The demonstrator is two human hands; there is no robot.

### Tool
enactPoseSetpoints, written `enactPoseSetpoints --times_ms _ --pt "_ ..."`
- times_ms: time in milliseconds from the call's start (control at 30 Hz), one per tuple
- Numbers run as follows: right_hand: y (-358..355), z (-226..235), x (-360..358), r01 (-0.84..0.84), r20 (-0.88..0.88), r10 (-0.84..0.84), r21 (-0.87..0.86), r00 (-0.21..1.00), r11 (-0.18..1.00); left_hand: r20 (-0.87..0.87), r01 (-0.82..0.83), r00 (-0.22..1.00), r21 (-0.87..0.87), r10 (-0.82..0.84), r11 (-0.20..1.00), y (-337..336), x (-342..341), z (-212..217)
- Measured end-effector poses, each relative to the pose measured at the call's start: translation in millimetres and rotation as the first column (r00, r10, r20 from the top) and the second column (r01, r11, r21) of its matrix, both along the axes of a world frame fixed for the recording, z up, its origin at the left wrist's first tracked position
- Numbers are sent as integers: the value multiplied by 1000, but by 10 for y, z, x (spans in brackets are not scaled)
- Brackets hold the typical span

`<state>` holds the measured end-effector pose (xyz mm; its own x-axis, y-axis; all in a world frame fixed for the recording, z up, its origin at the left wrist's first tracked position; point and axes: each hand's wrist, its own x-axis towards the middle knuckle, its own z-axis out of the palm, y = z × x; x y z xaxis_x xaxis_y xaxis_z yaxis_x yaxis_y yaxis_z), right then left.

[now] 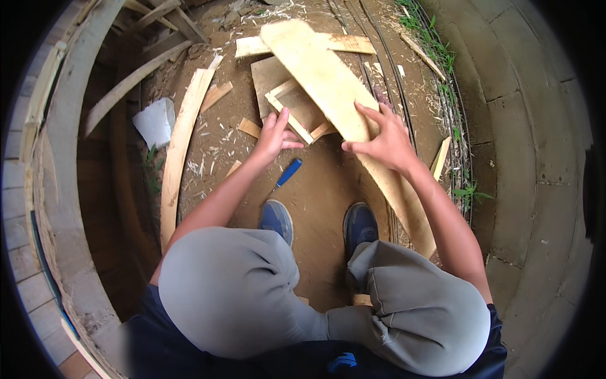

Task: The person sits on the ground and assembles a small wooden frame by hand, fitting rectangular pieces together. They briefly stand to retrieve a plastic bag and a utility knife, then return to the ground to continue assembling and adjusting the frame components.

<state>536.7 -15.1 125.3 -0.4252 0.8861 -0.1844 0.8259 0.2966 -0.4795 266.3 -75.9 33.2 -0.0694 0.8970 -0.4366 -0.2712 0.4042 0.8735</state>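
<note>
My left hand (275, 136) is at the near left corner of a small rectangular wooden frame (289, 116), its thumb against the frame's side and its fingers curled by the lower edge. A long pale plank (315, 69) slants from the far middle down to the near right, passing over part of the frame. Around the plank's middle, my right hand (382, 138) grips with thumb and fingers spread over its face. A flat wooden panel (265, 74) lies beneath the frame. On the dirt near my left shoe rests a thin tool with a blue handle (290, 171).
Another board (353, 43) lies crosswise under the plank's far end. To the left are a long curved board (184, 146) and a whitish slab (154, 122). Dark cables (392, 60) run along the right beside a concrete block wall (517, 139). Wood shavings litter the ground.
</note>
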Motion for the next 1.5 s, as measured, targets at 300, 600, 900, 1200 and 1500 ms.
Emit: enactPoseSetpoints --times_ms 300,600,900,1200,1500 --pt "143 55 -414 -122 86 115 74 990 990 -4 -33 999 45 33 998 -41 29 4" --pt "46 -182 -547 -118 51 116 39 992 992 -7 -24 1000 52 24 998 -36 45 8" --pt "-44 -112 -611 -120 101 118 17 988 993 13 -3 1000 94 1 996 -30 41 -31" --pt "-4 -252 -635 -90 119 82 66 990 994 1 -16 1000 29 16 999 -1 94 44" --pt "-19 -231 -631 -92 93 85 76 992 993 -20 -11 1000 12 11 1000 19 108 107"
